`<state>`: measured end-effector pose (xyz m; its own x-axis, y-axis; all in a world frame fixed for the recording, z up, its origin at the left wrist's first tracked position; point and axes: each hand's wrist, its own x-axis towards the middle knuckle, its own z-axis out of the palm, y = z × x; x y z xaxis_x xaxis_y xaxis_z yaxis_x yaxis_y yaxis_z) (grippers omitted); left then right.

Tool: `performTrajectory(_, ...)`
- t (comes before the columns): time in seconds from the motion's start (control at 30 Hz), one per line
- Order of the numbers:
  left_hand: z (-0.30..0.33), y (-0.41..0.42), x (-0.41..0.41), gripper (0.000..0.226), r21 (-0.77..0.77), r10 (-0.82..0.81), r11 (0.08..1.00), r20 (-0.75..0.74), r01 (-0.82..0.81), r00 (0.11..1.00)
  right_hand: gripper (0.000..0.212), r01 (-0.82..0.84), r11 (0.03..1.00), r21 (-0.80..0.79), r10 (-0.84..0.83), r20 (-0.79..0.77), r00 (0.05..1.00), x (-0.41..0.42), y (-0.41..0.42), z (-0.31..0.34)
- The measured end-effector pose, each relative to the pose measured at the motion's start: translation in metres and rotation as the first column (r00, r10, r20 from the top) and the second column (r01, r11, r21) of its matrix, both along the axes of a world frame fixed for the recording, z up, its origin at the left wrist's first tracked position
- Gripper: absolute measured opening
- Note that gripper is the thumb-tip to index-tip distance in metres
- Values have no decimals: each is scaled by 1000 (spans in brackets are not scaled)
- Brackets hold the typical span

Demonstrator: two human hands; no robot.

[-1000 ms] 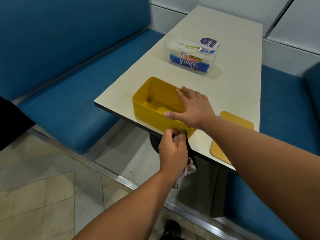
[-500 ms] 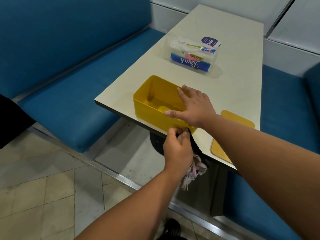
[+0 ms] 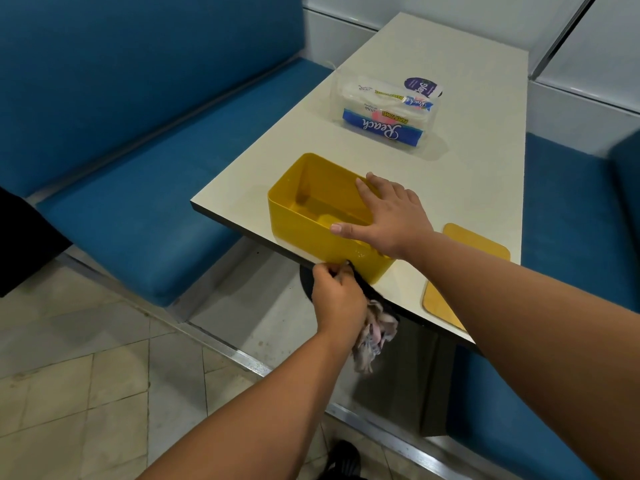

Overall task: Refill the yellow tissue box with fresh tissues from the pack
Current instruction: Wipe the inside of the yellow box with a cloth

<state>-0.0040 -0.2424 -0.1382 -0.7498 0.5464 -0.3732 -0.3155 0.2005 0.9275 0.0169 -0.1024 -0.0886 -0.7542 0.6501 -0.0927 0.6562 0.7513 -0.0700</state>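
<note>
Your right hand (image 3: 391,216) lies flat on the yellow tissue box (image 3: 304,216) at the cream desk (image 3: 467,168) edge; your left hand (image 3: 337,299) grips a rag (image 3: 375,336) between blue benches (image 3: 138,202).

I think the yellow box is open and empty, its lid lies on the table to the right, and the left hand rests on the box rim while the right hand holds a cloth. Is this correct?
Not quite: the hands are swapped. In the head view the right hand rests on the rim of the yellow box, and the left hand holds the cloth at the table edge. The box is open and empty, with the lid lying to its right.
</note>
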Motion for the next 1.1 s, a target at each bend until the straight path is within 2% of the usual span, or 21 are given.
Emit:
performTrajectory(0.13,12,5,11,13,82,58,995,-19,-56,998,110,3,1000,-3,-3,-14,1000,0,1,-2)
performTrajectory(0.27,9,7,12,17,44,85,995,41,-86,996,110,-2,1000,-5,2,-20,1000,1,1,-2)
performTrajectory(0.4,22,12,15,15,97,92,991,46,-97,995,111,-2,1000,4,2,-25,1000,0,2,-3)
performTrajectory(0.6,19,14,17,17,29,116,992,122,-120,986,109,-4,1000,0,4,-14,1000,0,1,-1)
performTrajectory(0.73,20,12,21,15,57,66,996,56,-69,996,109,-2,1000,0,2,-7,1000,1,1,-2)
performTrajectory(0.83,0,4,7,19,-45,40,998,62,-37,997,110,-2,1000,-10,2,0,1000,1,0,0)
performTrajectory(0.97,-7,-5,-36,5,-132,197,973,29,-191,980,110,-1,1000,-22,1,-1,1000,0,0,1)
performTrajectory(1.1,8,-4,-85,22,-22,323,946,-50,-324,945,110,8,1000,-20,-8,2,1000,-1,1,-2)
